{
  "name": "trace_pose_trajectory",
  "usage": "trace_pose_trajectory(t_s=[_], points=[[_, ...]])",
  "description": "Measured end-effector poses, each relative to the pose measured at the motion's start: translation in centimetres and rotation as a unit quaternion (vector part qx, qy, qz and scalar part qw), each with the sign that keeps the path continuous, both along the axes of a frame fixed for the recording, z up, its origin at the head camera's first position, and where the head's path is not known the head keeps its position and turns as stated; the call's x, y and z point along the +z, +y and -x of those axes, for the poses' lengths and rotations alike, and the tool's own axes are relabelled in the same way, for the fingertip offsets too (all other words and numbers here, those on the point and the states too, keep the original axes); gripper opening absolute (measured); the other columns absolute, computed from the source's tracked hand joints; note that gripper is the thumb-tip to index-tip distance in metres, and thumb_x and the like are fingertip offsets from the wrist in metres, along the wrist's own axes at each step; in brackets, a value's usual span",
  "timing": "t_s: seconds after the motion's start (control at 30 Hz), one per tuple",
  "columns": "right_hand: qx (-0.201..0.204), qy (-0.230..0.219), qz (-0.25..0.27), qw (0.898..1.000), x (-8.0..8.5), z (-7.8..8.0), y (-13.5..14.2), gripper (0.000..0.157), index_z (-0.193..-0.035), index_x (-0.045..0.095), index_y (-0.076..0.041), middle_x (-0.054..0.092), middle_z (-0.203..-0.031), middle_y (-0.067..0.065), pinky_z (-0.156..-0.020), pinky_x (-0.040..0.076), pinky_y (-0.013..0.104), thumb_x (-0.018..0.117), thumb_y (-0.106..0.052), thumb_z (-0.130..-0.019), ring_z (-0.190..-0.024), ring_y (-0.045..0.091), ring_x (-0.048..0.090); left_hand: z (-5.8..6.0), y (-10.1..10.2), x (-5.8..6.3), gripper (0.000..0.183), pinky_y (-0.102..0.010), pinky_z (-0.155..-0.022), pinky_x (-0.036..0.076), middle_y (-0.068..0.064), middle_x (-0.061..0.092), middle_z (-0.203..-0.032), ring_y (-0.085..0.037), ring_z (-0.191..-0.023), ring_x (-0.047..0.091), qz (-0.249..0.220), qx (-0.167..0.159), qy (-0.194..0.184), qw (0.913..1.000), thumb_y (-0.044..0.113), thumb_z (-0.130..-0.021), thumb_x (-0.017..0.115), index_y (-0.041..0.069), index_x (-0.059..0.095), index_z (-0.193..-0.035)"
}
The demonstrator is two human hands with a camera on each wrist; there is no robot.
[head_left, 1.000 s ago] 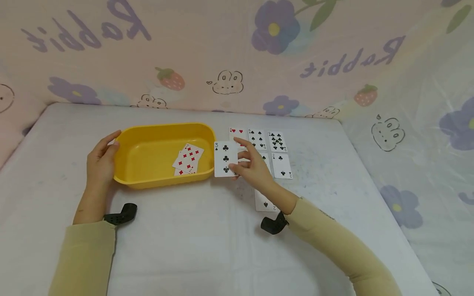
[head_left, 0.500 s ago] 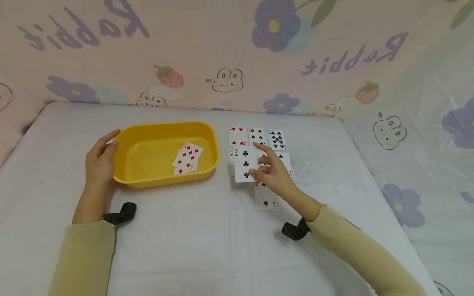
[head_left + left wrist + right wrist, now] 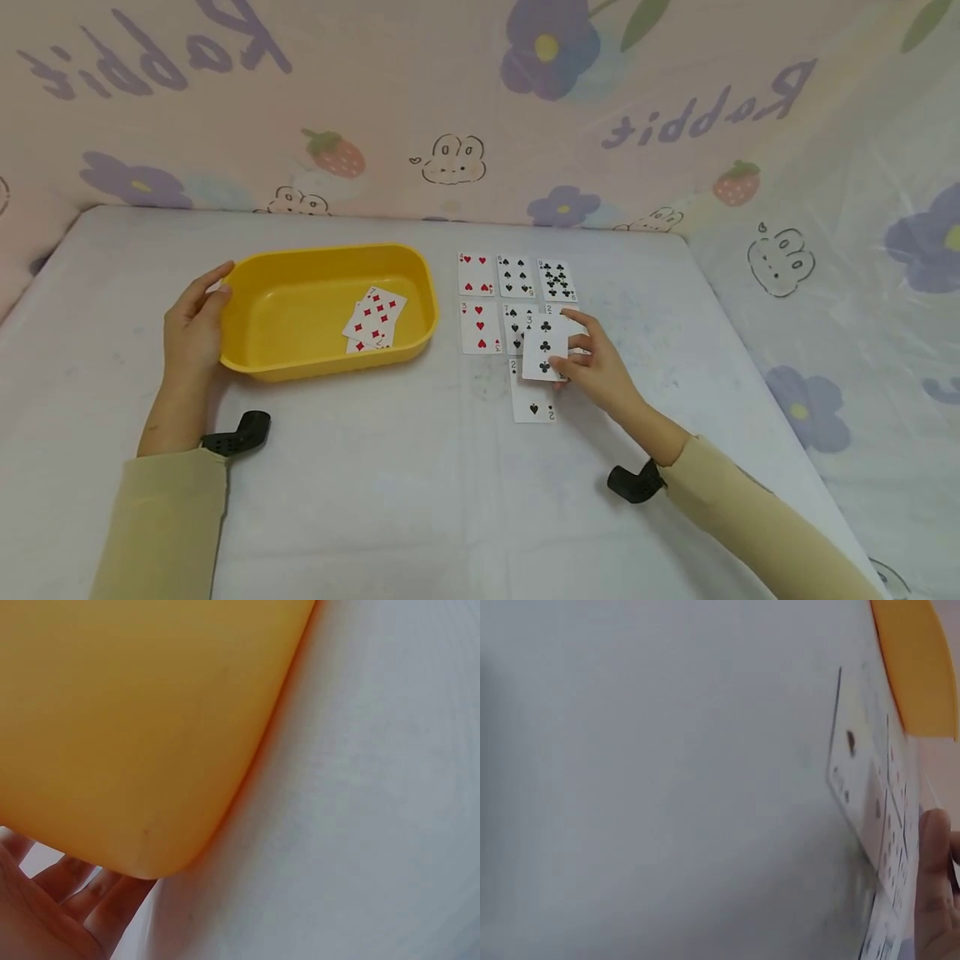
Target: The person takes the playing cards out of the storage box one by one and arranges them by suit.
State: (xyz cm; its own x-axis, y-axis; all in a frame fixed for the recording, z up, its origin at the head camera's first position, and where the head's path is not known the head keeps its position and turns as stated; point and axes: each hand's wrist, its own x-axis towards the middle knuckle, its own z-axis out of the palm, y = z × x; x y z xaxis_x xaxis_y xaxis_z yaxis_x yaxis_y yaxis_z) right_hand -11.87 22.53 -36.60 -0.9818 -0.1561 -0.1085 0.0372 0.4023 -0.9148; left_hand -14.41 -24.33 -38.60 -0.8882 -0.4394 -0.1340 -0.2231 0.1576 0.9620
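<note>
In the head view my right hand pinches a three of clubs playing card by its right edge. The card is above the laid-out cards, covering parts of a seven of spades, a two of spades and a two of clubs. My left hand grips the left end of a yellow plastic basin, its thumb near the rim. The left wrist view shows several fingers against the basin's outer wall. Inside the basin lie a seven of diamonds and another diamond card partly under it.
A four of hearts, a six of spades and a nine of clubs form the back row. Below the first lies a three of hearts. A white cloth covers the table, with a patterned curtain behind.
My right hand has carried the three of clubs from beside the basin's right end to the right, over the laid-out cards. The left hand keeps its hold on the basin.
</note>
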Motion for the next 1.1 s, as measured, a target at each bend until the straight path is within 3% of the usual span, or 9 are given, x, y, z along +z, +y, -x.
trace_pose_trajectory(t_s=[0.37,0.53,0.77,0.97,1.1], points=[[-0.010,-0.003,-0.025,1.000,-0.9,-1.1,2.8,0.071,-0.148,0.026,-0.005,0.058,-0.099,0.022,-0.060,0.055,0.032,0.063,0.003,-0.087,-0.068,0.013,0.062,0.0,0.1,0.1,0.037,-0.006,-0.075,0.039,0.022,0.050,-0.096,0.001,-0.090,0.045,-0.015,0.002,0.004,0.9999,0.030,-0.101,0.045,0.035,0.054,-0.136],[-0.020,-0.023,-0.029,0.999,-1.3,-1.5,3.5,0.069,-0.147,0.026,-0.005,0.057,-0.104,0.027,-0.056,0.055,0.032,0.062,0.002,-0.088,-0.071,0.012,0.062,0.0,0.1,0.1,0.037,-0.004,-0.074,0.039,0.022,0.051,-0.097,0.001,-0.090,0.046,-0.032,0.002,0.006,0.9995,0.029,-0.101,0.046,0.035,0.054,-0.136],[-0.019,-0.047,-0.037,0.998,-1.8,-2.0,4.3,0.067,-0.147,0.028,-0.006,0.056,-0.112,0.031,-0.055,0.055,0.031,0.060,0.000,-0.089,-0.074,0.011,0.062,0.0,0.2,0.2,0.037,-0.003,-0.075,0.039,0.024,0.049,-0.101,0.002,-0.092,0.045,-0.023,0.004,-0.004,0.9997,0.033,-0.101,0.046,0.036,0.053,-0.136],[-0.011,-0.039,-0.046,0.998,-2.1,-2.3,4.7,0.066,-0.145,0.031,-0.006,0.058,-0.104,0.028,-0.055,0.055,0.031,0.063,0.000,-0.088,-0.071,0.011,0.063,0.0,0.1,0.1,0.037,-0.003,-0.074,0.039,0.024,0.049,-0.100,0.001,-0.091,0.045,-0.029,0.003,-0.001,0.9996,0.032,-0.100,0.047,0.035,0.053,-0.137],[-0.001,-0.012,-0.080,0.997,-2.2,-2.5,4.8,0.065,-0.143,0.034,-0.005,0.061,-0.095,0.022,-0.057,0.053,0.026,0.066,-0.001,-0.086,-0.069,0.009,0.062,0.0,0.1,0.1,0.038,-0.004,-0.074,0.039,0.026,0.047,-0.099,0.001,-0.091,0.044,-0.018,0.000,0.000,0.9998,0.030,-0.100,0.047,0.034,0.052,-0.137]])
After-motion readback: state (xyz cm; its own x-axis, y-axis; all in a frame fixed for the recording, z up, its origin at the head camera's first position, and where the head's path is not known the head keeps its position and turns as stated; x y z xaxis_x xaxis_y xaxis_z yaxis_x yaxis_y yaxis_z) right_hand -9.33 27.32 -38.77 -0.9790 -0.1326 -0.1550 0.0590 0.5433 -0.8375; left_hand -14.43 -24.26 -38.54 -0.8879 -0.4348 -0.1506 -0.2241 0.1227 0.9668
